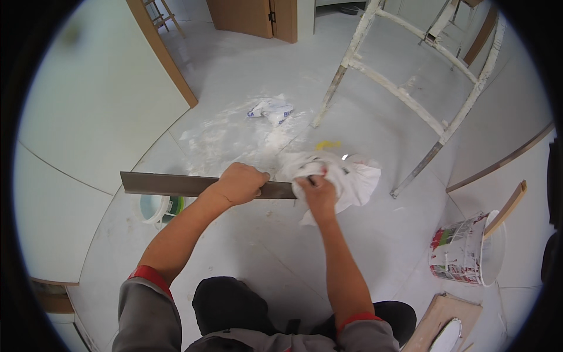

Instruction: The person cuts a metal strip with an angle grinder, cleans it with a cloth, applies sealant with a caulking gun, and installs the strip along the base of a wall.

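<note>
A long, flat dark-brown strip (158, 184) stretches across in front of me, its left end free in the air. My left hand (239, 180) is closed around the strip near its middle. At the strip's right end, my right hand (320, 195) is closed on a crumpled white cloth (356, 183). The cloth is bunched against that end and covers it, and its loose folds hang down on the far side and to the right. Small dark and red marks show on the cloth.
A paint-spattered ladder (404, 97) stands at the far right. White powder and a crumpled bag (271, 110) lie on the floor ahead. A small bucket (153, 209) sits below the strip; a larger, smeared bucket (460, 249) stands at right near a board (437, 320).
</note>
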A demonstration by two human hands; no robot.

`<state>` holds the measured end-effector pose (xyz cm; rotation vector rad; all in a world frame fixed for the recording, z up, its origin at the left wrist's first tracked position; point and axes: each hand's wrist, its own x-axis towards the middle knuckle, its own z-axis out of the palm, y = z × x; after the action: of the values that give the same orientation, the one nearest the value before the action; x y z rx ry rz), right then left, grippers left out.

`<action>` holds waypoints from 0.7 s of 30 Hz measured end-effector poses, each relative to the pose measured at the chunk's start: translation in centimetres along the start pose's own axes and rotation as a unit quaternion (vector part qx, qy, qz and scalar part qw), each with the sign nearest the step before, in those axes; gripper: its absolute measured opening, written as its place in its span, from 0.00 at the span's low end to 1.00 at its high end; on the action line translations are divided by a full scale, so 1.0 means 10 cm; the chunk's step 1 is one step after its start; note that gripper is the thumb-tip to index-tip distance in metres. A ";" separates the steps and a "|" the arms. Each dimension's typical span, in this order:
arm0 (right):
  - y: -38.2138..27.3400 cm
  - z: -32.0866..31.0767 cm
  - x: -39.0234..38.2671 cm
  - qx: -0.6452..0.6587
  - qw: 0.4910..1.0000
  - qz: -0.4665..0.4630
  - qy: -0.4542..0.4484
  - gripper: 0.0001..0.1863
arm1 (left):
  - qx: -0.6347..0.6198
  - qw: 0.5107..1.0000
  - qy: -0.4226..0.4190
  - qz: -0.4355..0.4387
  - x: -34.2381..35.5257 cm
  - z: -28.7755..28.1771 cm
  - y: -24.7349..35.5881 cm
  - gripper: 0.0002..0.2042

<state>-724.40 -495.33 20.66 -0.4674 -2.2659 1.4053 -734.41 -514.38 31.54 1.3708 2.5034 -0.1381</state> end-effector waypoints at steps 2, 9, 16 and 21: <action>0.05 0.04 -0.09 -0.023 1.000 -0.014 0.002 0.16 | 0.030 0.999 0.023 0.025 0.08 -0.02 0.12 0.08; 0.12 0.00 -0.10 0.047 0.999 -0.007 -0.005 0.11 | 0.022 0.997 0.071 0.029 0.10 0.15 0.12 0.06; 0.29 0.00 -0.14 0.074 0.992 0.082 -0.056 0.10 | 0.047 0.997 0.045 0.031 0.01 0.19 0.10 0.14; 0.58 0.07 -0.13 -0.052 0.998 -0.023 -0.031 0.12 | 0.004 0.999 0.040 0.012 -0.06 0.27 0.05 0.11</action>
<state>-723.31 -494.05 14.92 -0.4081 -2.3927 1.2998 -733.14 -515.21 29.21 1.4374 2.5528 -0.0889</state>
